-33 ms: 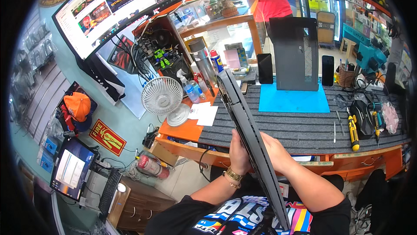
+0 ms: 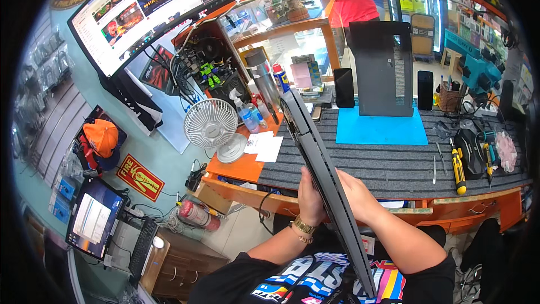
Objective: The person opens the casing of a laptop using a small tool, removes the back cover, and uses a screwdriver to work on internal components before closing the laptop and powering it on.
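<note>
A grey laptop [image 2: 328,183] is held up on edge in front of my body, tilted with its upper end leaning away to the left. Its narrow side faces me, and bare inner parts show along the left of its upper end. My left hand [image 2: 310,198] presses against its left face, thumb up. On the opposite face lies my right hand [image 2: 355,196], with most of its fingers hidden. Beyond the laptop, a flat dark grey laptop cover [image 2: 385,73] stands upright at the back of a blue mat [image 2: 382,131].
On the striped grey bench mat [image 2: 360,160] at right lie tweezers [image 2: 441,158], a yellow screwdriver [image 2: 459,174] and a black mouse-shaped object [image 2: 471,152]. Two phones [image 2: 343,88] flank the cover. A white fan [image 2: 211,125] and bottles stand left. An open drawer [image 2: 250,196] juts toward me.
</note>
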Demonstrator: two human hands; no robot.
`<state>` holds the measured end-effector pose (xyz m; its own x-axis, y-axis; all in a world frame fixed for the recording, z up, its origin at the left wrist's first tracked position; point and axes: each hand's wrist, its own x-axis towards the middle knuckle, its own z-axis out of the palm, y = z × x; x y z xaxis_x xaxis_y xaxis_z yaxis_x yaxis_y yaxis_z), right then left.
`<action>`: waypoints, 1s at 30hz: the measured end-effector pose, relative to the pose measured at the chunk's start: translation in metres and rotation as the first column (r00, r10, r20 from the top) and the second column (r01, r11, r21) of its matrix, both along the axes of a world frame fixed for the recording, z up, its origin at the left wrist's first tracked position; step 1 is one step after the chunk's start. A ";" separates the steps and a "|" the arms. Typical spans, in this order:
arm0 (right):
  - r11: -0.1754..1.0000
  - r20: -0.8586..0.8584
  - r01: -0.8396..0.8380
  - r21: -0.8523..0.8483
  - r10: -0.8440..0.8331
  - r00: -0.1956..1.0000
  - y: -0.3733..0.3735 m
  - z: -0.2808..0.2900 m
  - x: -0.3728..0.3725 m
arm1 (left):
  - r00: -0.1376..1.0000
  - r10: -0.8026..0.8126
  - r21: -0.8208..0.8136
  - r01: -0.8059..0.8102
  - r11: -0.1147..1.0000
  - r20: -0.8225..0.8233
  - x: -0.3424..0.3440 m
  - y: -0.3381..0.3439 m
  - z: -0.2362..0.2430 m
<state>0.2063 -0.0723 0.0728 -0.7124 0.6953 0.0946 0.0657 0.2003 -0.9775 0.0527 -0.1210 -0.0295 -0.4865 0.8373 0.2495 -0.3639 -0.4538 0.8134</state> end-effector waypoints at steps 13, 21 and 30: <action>1.000 0.089 0.016 0.008 -0.017 0.996 -0.004 0.002 0.003 | 0.999 -0.050 -0.021 0.050 0.999 -0.016 -0.008 -0.012 -0.026; 0.997 0.156 0.006 0.076 -0.017 0.988 -0.004 0.008 0.004 | 0.941 -0.335 -0.016 0.334 0.942 -0.054 -0.023 -0.012 -0.071; 0.992 0.203 -0.002 0.125 -0.024 0.979 -0.006 0.016 0.003 | 0.703 -0.382 -0.074 0.426 0.902 -0.600 -0.027 0.011 -0.094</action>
